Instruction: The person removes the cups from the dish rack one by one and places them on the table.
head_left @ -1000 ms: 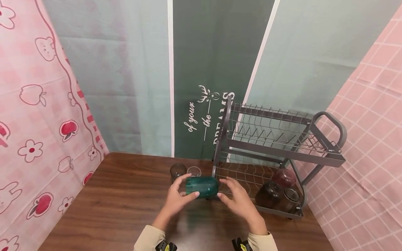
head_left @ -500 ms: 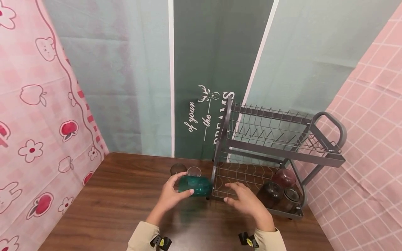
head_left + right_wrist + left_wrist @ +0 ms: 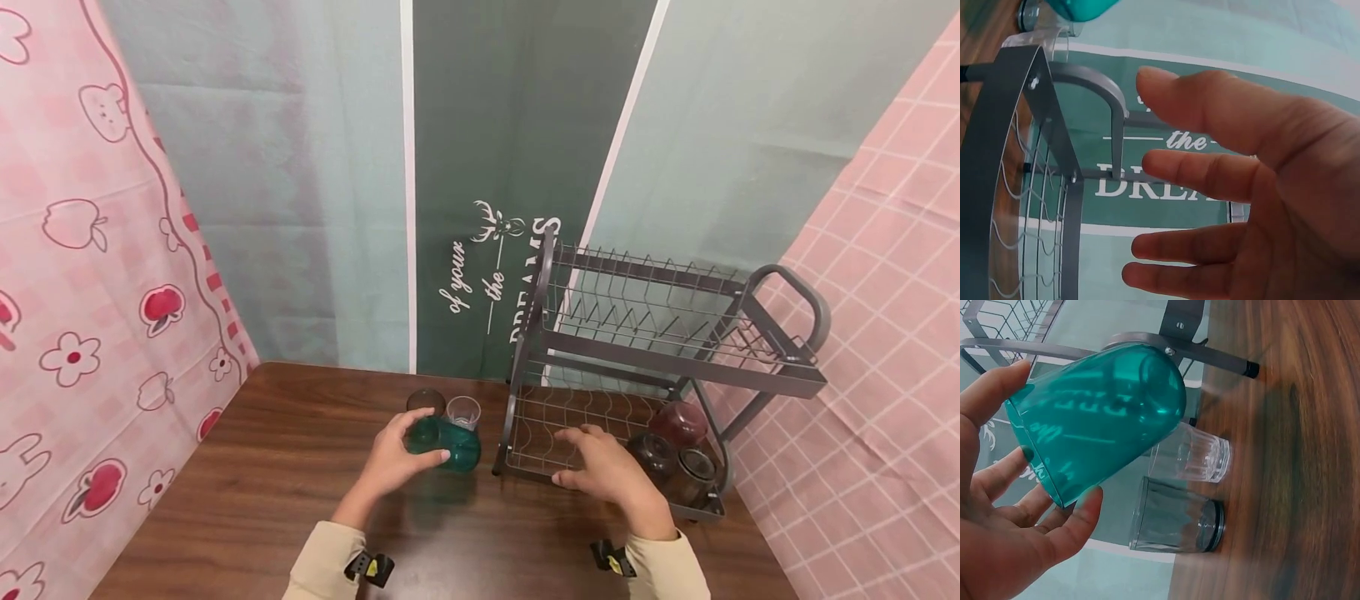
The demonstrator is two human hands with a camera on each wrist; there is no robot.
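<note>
Judged from how things lay, the step in hand was the carrying of one teal cup (image 3: 1100,419) at the left side of the dish rack (image 3: 678,360), with its setting-down not yet done. The person's left hand (image 3: 386,461) pinched it near the rim between thumb and fingers, holding it tilted above the counter (image 3: 225,500), closed base toward the rack. The right hand (image 3: 615,475) held nothing; its fingers were spread before the rack's lower tier, thumb apart from them, and whether any of it touched the frame could not be told. The cup was thus within the left hand's grasp and well apart from the right, which lay on the rack's side of it. Just past the cup, also left of the rack, a clear glass (image 3: 1188,455) and a grey glass (image 3: 1175,519) stood upright on the counter. At the right end of the rack's lower tier were a pink glass (image 3: 681,422) and two dark glasses (image 3: 696,479). The next move probably called for levelling the cup and lowering it without knocking the standing pair; its smooth wall might have slipped if the pinch had loosened, so the free right hand could have steadied its base.
</note>
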